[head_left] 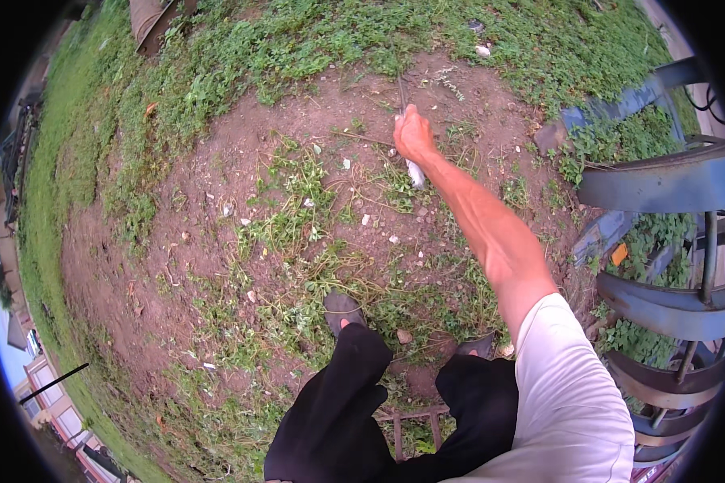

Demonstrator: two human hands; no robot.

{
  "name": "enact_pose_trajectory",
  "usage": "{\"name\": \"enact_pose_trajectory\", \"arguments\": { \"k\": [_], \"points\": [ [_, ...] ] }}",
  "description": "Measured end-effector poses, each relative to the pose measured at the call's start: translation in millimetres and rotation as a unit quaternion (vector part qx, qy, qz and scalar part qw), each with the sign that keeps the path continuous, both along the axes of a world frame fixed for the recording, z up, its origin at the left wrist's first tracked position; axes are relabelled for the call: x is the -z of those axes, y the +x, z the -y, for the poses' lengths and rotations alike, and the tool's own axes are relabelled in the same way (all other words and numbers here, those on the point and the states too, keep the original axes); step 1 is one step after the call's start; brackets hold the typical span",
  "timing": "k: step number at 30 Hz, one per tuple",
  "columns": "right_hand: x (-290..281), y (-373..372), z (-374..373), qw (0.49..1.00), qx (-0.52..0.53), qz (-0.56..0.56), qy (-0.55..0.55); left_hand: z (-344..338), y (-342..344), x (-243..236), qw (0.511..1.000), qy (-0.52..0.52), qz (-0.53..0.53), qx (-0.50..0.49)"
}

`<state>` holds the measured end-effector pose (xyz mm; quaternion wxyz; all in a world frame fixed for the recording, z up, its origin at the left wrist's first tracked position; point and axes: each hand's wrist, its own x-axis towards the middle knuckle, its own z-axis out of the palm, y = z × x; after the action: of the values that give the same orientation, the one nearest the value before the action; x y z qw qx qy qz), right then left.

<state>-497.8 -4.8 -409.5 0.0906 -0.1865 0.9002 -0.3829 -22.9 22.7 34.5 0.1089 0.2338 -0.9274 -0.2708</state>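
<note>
My right hand [415, 137] is stretched out in front of me over the soil. It is closed round a hand tool [402, 90] with a thin dark shaft or blade that points away toward the weeds. A whitish end of the tool [416, 175] sticks out below the fist. Whether the tip touches the ground is too small to tell. Beneath the hand lie bare brown soil [491, 105] and loose pulled weeds [290, 189]. A band of low green weeds [338, 36] grows just beyond the tool. My left hand is out of the picture.
Blue curved metal pieces [660, 181] stand close on my right, with weeds between them. A brown pipe or post [147, 20] rises at the far left. Small stones [366, 219] dot the soil. A metal frame [415, 416] lies between my legs.
</note>
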Motion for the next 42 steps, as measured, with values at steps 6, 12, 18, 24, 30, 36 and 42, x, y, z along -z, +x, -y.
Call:
{"name": "enact_pose_trajectory", "arguments": {
  "k": [6,12,18,24,30,36,42],
  "points": [
    [-21,38,-23,0.998,-0.052,0.034,0.001,1,0,3,0.999,-0.01,-0.03,-0.024],
    [-6,45,-20,0.998,-0.019,0.046,0.033,6,2,3,1.0,0.016,0.0,-0.024],
    [-27,11,-5,0.999,-0.006,0.014,0.041,1,22,-2,0.999,0.027,-0.006,-0.019],
    [-38,157,-104,0.983,-0.102,0.138,0.058,-3,17,-6,0.999,0.025,-0.009,-0.028],
    [-66,206,-209,0.96,-0.199,0.178,0.086,1,24,2,0.999,0.013,-0.03,-0.004],
    [-45,68,-117,0.997,-0.007,0.065,-0.036,-2,16,1,1.0,0.024,-0.006,-0.005],
    [-8,24,-44,1.0,0.009,-0.022,0.005,-4,10,0,1.0,0.016,-0.024,-0.006]
  ]
}}
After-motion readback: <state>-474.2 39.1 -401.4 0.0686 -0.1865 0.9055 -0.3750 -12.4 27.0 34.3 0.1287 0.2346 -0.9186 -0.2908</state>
